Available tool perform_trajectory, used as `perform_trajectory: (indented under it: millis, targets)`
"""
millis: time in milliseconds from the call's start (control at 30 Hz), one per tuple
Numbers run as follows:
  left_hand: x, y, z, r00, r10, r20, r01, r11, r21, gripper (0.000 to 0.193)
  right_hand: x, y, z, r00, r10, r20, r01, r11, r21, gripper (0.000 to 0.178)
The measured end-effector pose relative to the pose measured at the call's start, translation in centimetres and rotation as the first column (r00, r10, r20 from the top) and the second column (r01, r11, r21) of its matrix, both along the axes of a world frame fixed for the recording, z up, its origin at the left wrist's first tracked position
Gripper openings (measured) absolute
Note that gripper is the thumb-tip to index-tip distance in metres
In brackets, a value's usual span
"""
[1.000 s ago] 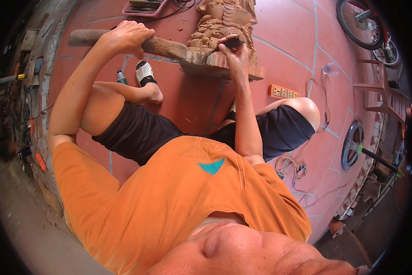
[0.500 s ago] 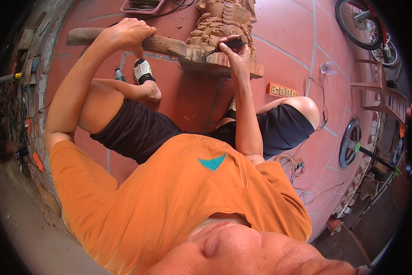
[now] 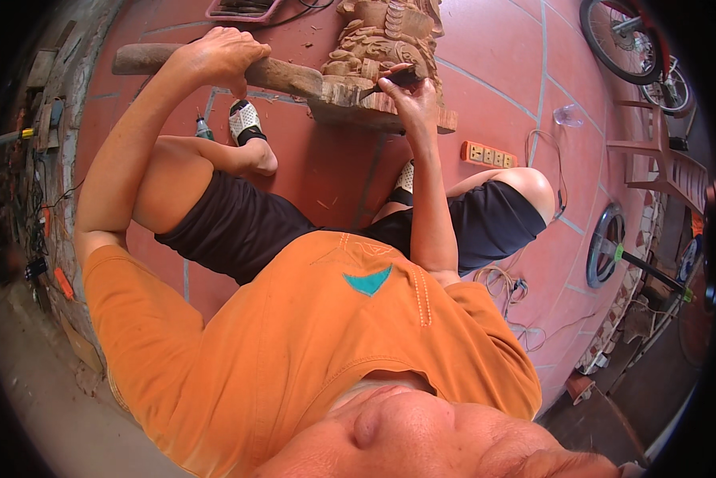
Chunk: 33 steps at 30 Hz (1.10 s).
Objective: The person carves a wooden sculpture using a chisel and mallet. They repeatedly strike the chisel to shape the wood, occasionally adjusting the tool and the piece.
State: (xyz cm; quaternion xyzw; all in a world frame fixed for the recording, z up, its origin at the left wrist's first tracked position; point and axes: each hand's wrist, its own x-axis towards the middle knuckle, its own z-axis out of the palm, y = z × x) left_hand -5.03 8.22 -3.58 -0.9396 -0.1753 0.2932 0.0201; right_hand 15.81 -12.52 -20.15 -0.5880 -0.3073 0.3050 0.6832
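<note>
A carved wooden statue (image 3: 386, 40) with layered relief lies in front of me, its flat base block (image 3: 354, 114) toward me. My left hand (image 3: 224, 60) is closed around a thick wooden mallet (image 3: 290, 77). One end of the mallet is beside the left edge of the base block; whether they touch I cannot tell. In my right hand (image 3: 414, 102), fingers and thumb pinch the dark handle of what looks like a chisel (image 3: 406, 76). Its thin blade slants down-left to the carving just above the base block; the tip is hard to make out.
An orange power strip (image 3: 489, 154) and a clear plastic cup (image 3: 568, 116) are on the red tiles at right. A power tool (image 3: 204, 128) lies near my left foot. Farther off are a pink tray of tools (image 3: 244, 9), a plastic chair (image 3: 669, 167) and a bicycle wheel (image 3: 622, 40).
The chisel and my right hand have shifted slightly, the blade now a little farther right on the carving. My left hand and the mallet stay almost in place.
</note>
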Motion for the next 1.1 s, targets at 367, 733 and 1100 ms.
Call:
perform_trajectory:
  millis: [367, 733, 1100]
  targets:
    - [0.5, -0.5, 0.6, 1.000, -0.018, 0.000, 0.018, 1.000, 0.006, 0.063, -0.2, -1.4, 0.6, 0.973, -0.117, 0.201, 0.134, 0.988, -0.074, 0.023]
    - [-0.3, 0.0, -0.2, 0.997, -0.046, 0.068, 0.046, 0.999, 0.001, 0.060, 0.0, -1.2, -0.5, 0.995, -0.096, -0.013, 0.096, 0.995, -0.017, 0.025]
    - [-0.4, 0.4, -0.5, 0.997, -0.038, 0.063, 0.039, 0.999, -0.004, 0.057, 0.3, -1.0, -0.5, 0.990, -0.131, 0.055, 0.132, 0.991, -0.029, 0.026]
